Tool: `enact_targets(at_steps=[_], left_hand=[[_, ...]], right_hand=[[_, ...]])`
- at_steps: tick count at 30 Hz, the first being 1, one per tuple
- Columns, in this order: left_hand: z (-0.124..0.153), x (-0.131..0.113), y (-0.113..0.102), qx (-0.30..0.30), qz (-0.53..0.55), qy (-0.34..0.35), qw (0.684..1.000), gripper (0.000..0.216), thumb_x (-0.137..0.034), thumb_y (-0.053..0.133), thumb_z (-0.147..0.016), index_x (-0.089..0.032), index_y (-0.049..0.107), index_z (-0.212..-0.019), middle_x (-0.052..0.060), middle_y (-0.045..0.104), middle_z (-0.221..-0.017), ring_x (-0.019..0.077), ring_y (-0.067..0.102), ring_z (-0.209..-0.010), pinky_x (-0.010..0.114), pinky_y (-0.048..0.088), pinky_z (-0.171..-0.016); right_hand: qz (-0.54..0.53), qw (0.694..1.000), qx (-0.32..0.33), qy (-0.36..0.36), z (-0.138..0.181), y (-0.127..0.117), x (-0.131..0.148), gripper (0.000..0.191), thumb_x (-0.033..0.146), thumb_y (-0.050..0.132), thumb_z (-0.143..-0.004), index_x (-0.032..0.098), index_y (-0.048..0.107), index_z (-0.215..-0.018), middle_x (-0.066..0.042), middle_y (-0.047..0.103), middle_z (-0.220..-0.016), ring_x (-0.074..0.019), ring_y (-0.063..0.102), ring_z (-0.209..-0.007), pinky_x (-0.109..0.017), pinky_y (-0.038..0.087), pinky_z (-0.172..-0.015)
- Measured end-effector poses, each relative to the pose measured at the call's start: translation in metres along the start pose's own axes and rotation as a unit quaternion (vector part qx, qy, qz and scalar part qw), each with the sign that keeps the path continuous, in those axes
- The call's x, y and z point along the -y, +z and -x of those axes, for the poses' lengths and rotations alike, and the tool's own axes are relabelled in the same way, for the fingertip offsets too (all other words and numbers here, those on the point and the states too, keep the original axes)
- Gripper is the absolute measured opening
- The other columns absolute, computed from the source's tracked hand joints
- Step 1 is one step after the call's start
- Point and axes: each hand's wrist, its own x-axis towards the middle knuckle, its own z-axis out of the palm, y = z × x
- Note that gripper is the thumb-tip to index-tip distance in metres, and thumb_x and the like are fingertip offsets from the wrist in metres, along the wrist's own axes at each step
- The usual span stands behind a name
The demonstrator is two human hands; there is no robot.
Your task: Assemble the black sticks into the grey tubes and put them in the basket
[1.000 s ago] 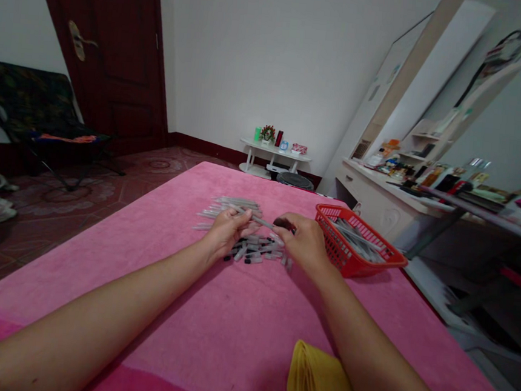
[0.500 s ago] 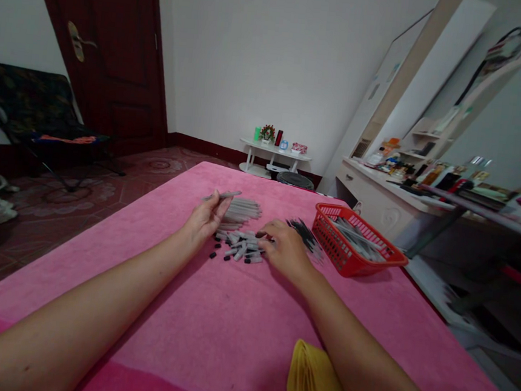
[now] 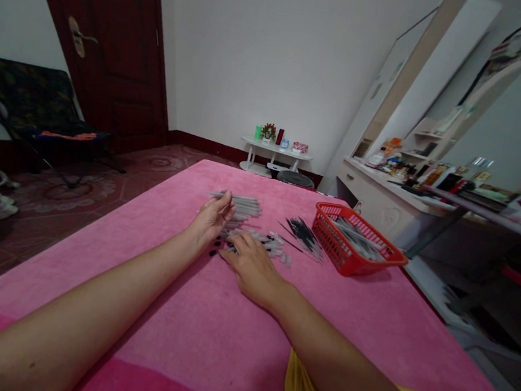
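My left hand is closed in a pinch round a slim grey pen barrel, raised over the far part of the pink-covered table. Just beyond it lies a bundle of grey pen barrels, side by side. My right hand is lowered over a loose pile of pale grey pen caps, its thumb and fingertips curled in at the pile's left side. Whatever sits between those fingertips is hidden. Small black plugs lie by the pile's left edge. To the right are thin black refills.
A red plastic basket holding more grey pens stands at the table's right. Yellow cloth lies under my right forearm. Beyond are a small white side table, a dressing table and a folding chair.
My right hand has moved left across the cap pile, uncovering caps and refills on the right. The barrel in my left hand has turned and shows less beyond the fingers.
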Motion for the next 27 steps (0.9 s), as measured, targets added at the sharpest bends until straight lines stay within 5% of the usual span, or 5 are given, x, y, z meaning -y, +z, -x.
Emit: enact_targets(at_steps=[7,10,19,27], left_hand=[[0.004,0.003,0.001,0.015,-0.015,-0.015,1.0,0.014,-0.015,0.07,-0.075,-0.013,0.057,-0.071,-0.004,0.062,-0.06,0.0059,0.061,-0.052,0.015,0.052,-0.054],[0.004,0.004,-0.001,0.018,-0.033,-0.017,0.999,0.016,-0.018,0.072,-0.074,-0.014,0.057,-0.072,-0.003,0.063,-0.061,0.006,0.061,-0.053,0.015,0.052,-0.054],[0.013,0.012,0.003,0.055,-0.094,-0.038,0.993,0.021,-0.021,0.076,-0.069,-0.013,0.058,-0.074,0.0,0.067,-0.069,0.0106,0.066,-0.063,0.019,0.054,-0.059],[0.015,0.016,0.004,0.071,-0.109,-0.037,0.991,0.024,-0.022,0.079,-0.065,-0.012,0.059,-0.074,0.0,0.067,-0.07,0.0106,0.066,-0.063,0.021,0.054,-0.064]], right_hand=[[-0.01,0.999,-0.036,-0.003,-0.004,0.003,-0.003,0.016,0.008,0.053,-0.084,0.017,0.066,-0.086,-0.008,0.06,-0.105,-0.0216,0.047,-0.105,-0.036,0.039,-0.086],[-0.082,0.989,-0.099,0.073,0.003,-0.004,-0.011,0.017,0.01,0.056,-0.082,0.019,0.065,-0.093,-0.007,0.064,-0.1,-0.02,0.053,-0.098,-0.034,0.041,-0.085],[-0.327,0.843,-0.284,0.32,0.009,-0.02,-0.056,0.014,0.022,0.061,-0.069,0.017,0.066,-0.08,-0.004,0.069,-0.075,-0.0177,0.062,-0.069,-0.028,0.048,-0.063],[-0.391,0.806,-0.311,0.318,0.007,-0.027,-0.059,0.015,0.021,0.063,-0.061,0.015,0.066,-0.074,-0.004,0.068,-0.073,-0.0172,0.062,-0.067,-0.029,0.048,-0.065]])
